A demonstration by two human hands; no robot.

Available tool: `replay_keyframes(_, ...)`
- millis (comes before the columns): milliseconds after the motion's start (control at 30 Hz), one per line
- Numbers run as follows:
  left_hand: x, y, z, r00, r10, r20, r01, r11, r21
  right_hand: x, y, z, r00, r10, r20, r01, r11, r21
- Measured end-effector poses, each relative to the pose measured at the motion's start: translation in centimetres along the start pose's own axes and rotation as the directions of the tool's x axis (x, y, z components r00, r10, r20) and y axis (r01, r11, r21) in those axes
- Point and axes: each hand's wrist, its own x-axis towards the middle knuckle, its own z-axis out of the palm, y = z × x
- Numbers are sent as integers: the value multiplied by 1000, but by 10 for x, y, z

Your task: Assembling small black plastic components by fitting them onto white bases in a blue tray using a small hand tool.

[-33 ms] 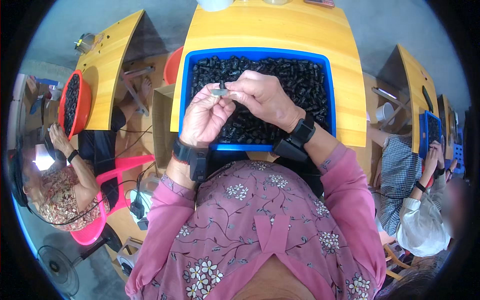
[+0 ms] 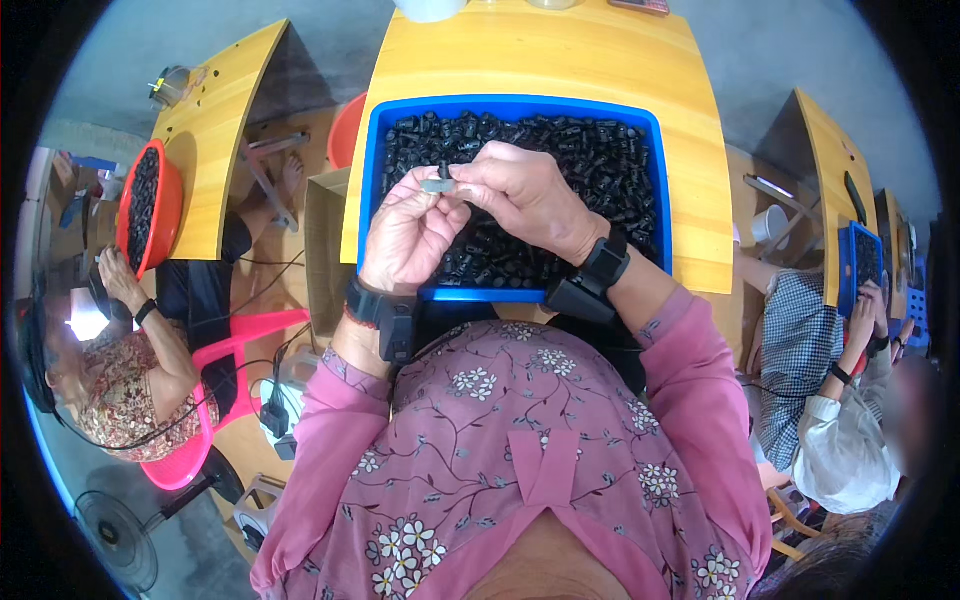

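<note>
A blue tray (image 2: 372, 200) full of small black plastic parts (image 2: 580, 150) sits on a yellow table (image 2: 540, 50) in front of me. Over the tray's near left part, my left hand (image 2: 408, 238) and my right hand (image 2: 525, 195) meet. Their fingertips pinch one small grey and black part (image 2: 440, 182) between them. Both wrists wear black bands. My pink flowered sleeves come in from below.
At the left, a seated person on a pink chair (image 2: 215, 400) reaches for a red bowl (image 2: 145, 205) of black parts on another yellow table (image 2: 215, 130). At the right, another person works at a blue tray (image 2: 860, 262). A cardboard box (image 2: 325, 250) stands beside my table, and a fan (image 2: 115, 525) at lower left.
</note>
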Motion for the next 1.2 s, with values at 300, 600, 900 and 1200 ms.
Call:
replay_keyframes(300,0,1,-4,1000,10,16,-10,1000,14,3,10,-2,999,-37,-1,37,997,-75)
replay_keyframes(600,-2,0,4,999,13,-42,-12,1000,21,-1,-1,3,1000,-24,7,24,1000,-12)
replay_keyframes(900,0,2,-3,1000,-4,-11,4,1000,24,2,9,-1,999,-50,8,50,996,-78)
replay_keyframes(1200,0,3,3,989,-87,119,98,991,-95,0,4,-4,973,221,-70,-208,965,162)
